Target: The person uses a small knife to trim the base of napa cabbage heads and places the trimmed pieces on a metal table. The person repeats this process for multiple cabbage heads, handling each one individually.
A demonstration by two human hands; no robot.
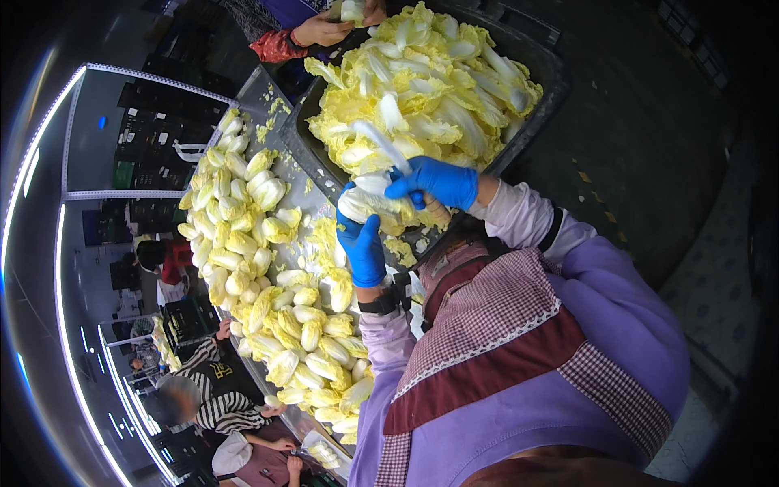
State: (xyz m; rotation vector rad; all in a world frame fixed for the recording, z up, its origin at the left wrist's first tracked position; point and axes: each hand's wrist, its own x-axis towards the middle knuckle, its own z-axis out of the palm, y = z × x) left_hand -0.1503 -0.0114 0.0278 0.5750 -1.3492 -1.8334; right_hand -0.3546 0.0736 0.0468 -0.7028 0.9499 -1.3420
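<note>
My left hand (364, 246), in a blue glove, cradles a napa cabbage (359, 204) from below and the side, thumb raised along it. In my right hand (435, 182), gloved too, is what looks like a knife (383, 143): a pale, curved, blurred blade points up and left, and a tan handle end shows under the fist. My right fingers lie against the cabbage and partly hide it. Both hands are over the near edge of a dark plastic crate (529, 143), which is heaped with loose yellow-white cabbage leaves (420, 91).
Many trimmed cabbages (243, 243) cover the metal table (258, 91) on the left, with leaf scraps among them. Across the crate, another person's hands (325, 30) hold a cabbage piece. Further workers, one in striped sleeves (228, 411), stand along the table's far side.
</note>
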